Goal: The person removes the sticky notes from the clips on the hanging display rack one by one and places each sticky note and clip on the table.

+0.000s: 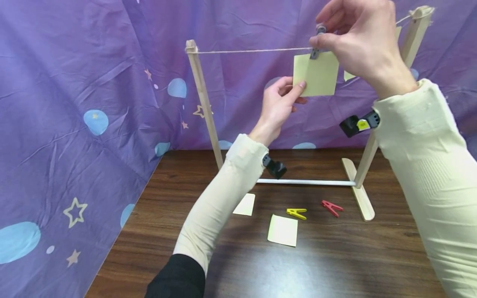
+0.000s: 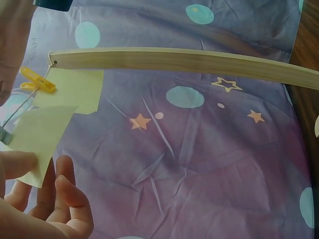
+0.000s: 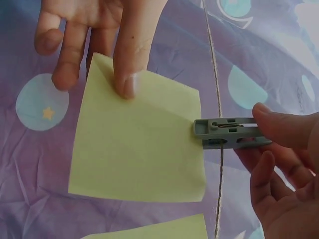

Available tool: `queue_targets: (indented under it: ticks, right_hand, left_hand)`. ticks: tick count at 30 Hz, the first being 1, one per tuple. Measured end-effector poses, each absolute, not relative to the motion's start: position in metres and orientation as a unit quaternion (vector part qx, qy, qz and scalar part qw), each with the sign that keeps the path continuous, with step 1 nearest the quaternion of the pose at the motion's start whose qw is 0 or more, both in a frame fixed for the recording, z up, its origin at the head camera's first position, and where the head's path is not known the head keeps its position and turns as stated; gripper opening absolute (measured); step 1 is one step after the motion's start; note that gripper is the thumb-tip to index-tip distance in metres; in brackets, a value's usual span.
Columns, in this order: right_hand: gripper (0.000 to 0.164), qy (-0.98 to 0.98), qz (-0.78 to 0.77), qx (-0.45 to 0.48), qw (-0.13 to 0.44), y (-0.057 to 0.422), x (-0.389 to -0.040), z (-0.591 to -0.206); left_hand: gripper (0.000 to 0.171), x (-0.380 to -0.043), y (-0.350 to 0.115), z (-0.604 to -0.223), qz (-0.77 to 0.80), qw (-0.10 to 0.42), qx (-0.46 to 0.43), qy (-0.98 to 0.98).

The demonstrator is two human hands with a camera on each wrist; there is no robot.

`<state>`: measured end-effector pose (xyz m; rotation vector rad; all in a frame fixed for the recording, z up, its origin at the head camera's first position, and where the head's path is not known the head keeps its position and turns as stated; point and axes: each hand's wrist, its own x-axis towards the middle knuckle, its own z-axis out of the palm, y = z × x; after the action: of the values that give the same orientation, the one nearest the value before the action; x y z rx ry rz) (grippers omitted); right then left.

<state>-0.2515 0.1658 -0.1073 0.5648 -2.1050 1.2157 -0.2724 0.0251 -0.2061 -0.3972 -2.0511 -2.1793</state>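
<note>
A pale yellow sticky note (image 1: 318, 76) hangs upright at the string (image 1: 246, 51). My left hand (image 1: 277, 101) pinches its lower left part, thumb in front and fingers behind. At the note's top edge, my right hand (image 1: 365, 41) holds a grey clothespin (image 3: 232, 133) between thumb and fingers. In the right wrist view the string passes through the clothespin, whose tip overlaps the note's edge. Another yellow note (image 2: 84, 92) hangs farther along the string, with a yellow clothespin (image 2: 37, 80) at its top; my right hand mostly hides it in the head view.
Two wooden posts (image 1: 204, 95) carry the string, joined low down by a white rod (image 1: 309, 182). On the brown table (image 1: 354, 256) lie a yellow clothespin (image 1: 297, 213), a red clothespin (image 1: 331, 207), a pale note (image 1: 283, 230) and another note (image 1: 245, 205) partly behind my left sleeve. Purple cloth (image 1: 112, 62) hangs behind.
</note>
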Motion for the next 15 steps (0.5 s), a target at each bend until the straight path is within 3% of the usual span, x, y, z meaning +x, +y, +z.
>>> queue_targets:
  ticks: [15]
  right_hand:
    - [0.024,-0.775,0.445,0.248,0.375,0.1651,-0.2494,-0.1058]
  left_hand:
    - [0.021,-0.2731,0.0199,-0.2110,-0.720,0.064,-0.129,-0.678]
